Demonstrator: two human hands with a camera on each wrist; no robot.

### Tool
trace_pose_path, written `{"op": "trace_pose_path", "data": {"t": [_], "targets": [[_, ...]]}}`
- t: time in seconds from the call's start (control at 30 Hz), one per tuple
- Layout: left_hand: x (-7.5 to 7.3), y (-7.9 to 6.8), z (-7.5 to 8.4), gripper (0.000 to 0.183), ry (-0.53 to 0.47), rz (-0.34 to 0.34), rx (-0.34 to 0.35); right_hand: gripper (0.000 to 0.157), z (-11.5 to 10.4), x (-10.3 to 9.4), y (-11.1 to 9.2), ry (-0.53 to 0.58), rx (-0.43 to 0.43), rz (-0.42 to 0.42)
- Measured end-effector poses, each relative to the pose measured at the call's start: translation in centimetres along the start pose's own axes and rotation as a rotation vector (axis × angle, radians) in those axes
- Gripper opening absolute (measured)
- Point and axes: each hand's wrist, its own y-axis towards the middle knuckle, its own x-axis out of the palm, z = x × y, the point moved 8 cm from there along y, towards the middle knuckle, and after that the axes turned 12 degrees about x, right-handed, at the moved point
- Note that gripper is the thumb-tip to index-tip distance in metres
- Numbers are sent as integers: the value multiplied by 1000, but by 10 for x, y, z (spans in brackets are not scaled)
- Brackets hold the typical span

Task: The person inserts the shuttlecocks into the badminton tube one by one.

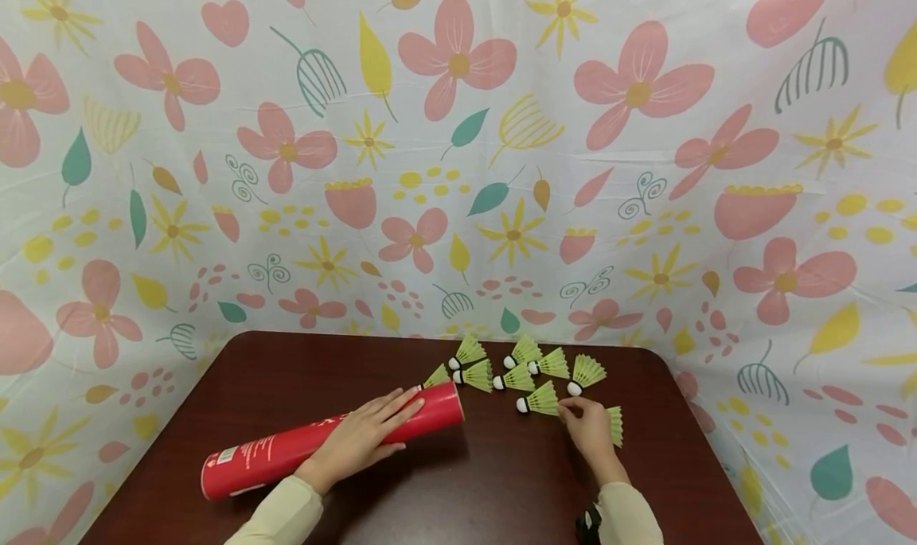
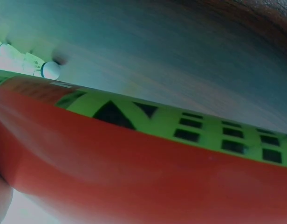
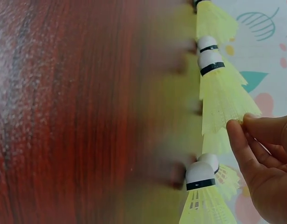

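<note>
A long red shuttlecock tube (image 1: 268, 453) lies slantwise at the left of the table in the head view. My left hand (image 1: 361, 434) grips it from above, fingers over the top and thumb on the near side. The tube's red surface (image 2: 115, 168) fills much of the left wrist view. My right hand (image 1: 589, 427) pinches the skirt edge of a yellow shuttlecock (image 1: 540, 400) between thumb and forefinger. That shuttlecock's white cork (image 3: 211, 59) points away from the hand in the right wrist view. Another shuttlecock (image 1: 616, 426) is partly hidden behind the right hand.
Several yellow shuttlecocks (image 1: 514, 378) lie grouped towards the back of the dark brown table (image 1: 494, 489). One shuttlecock (image 1: 435, 376) is partly covered by the tube. A flower-printed cloth (image 1: 415, 171) hangs behind and beside the table.
</note>
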Motion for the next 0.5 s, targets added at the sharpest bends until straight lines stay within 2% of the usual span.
{"op": "trace_pose_path", "data": {"t": [0.27,0.5], "targets": [[0,1,0,95,1,6,1,10,-10,-5,-4,21,-31,36],[-1,1,-1,95,-9,3,6,8,-29,-9,-10,75,-73,60]]}}
